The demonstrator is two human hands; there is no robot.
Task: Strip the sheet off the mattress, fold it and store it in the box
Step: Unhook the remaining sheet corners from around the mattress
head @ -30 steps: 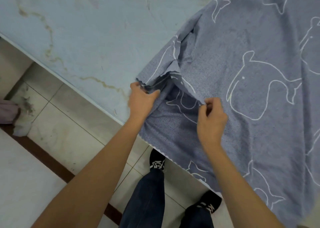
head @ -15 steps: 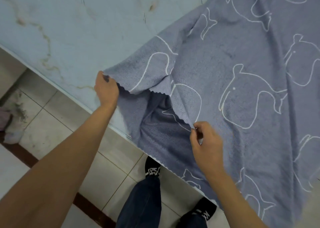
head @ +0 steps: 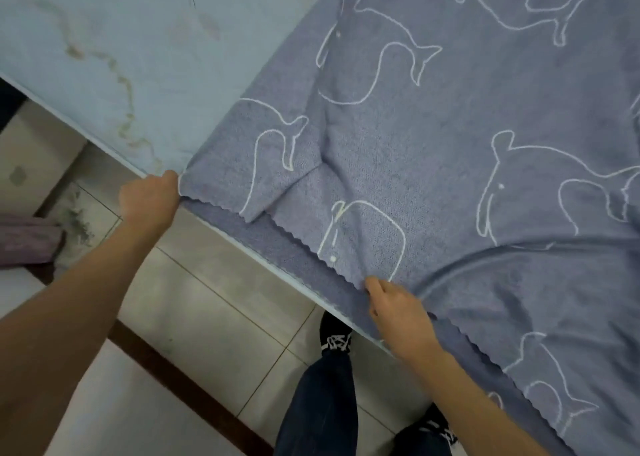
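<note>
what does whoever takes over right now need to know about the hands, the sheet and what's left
Left hand: grips a corner of the whale-print sheet at the mattress edge.
Right hand: pinches the sheet's scalloped hem further along.
Done: part of the mattress lies bare and stained; the sheet is doubled over near the edge.
Left: finish stripping, fold, store in the box, which is not in view.

Grey-blue sheet [head: 450,165], white whale outlines repeated all over. Pale blue mattress [head: 138,40], yellow-brown stain lines. Beige-grey tiled floor [head: 214,317], one dark brown strip. Dark blue trousers [head: 322,403]. Black shoe [head: 334,334], white markings. Dull purple cloth [head: 24,241] at left.
</note>
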